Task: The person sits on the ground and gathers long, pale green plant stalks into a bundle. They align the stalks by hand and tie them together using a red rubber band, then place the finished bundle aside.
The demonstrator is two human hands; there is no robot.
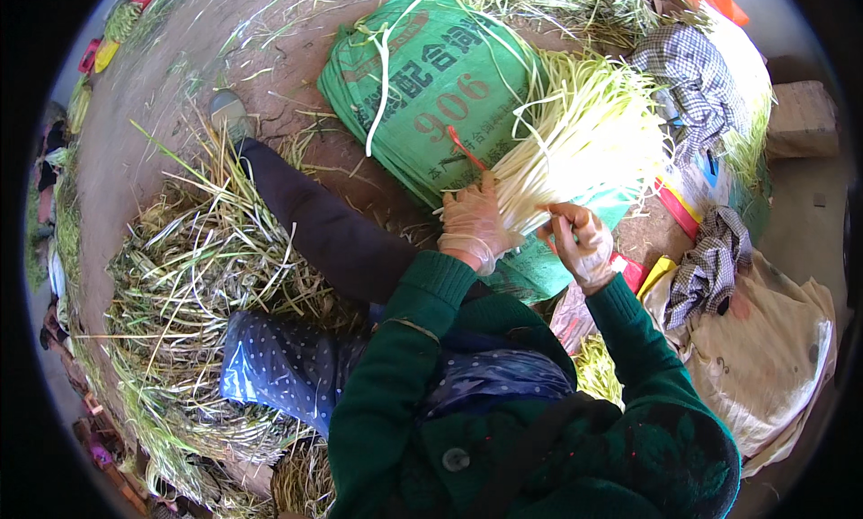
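A thick bunch of pale yellow-green leafy stalks, apparently blanched chives (pixel 580 135), lies across a green woven sack (pixel 411 141) that bears printed writing. My left hand (pixel 475 222), in a thin translucent glove, is closed around the bunch's near end. A red strip (pixel 466 148) sticks up just beyond its fingertips. At the right side of the same end is my gloved right hand (pixel 581 239), its fingers curled and thumb drawn in close to the stalks. Whether something thin is pinched there is too small to tell. Loose stalks (pixel 381 81) trail over the sack.
A heap of withered leaves and stalks (pixel 202 276) lies to the left, around my outstretched leg (pixel 323 216). On the right are a checked cloth (pixel 715 269), a beige cloth cover (pixel 762 357) and another checked cloth (pixel 694 74) over more stalks. A cardboard box (pixel 802 118) stands farther right.
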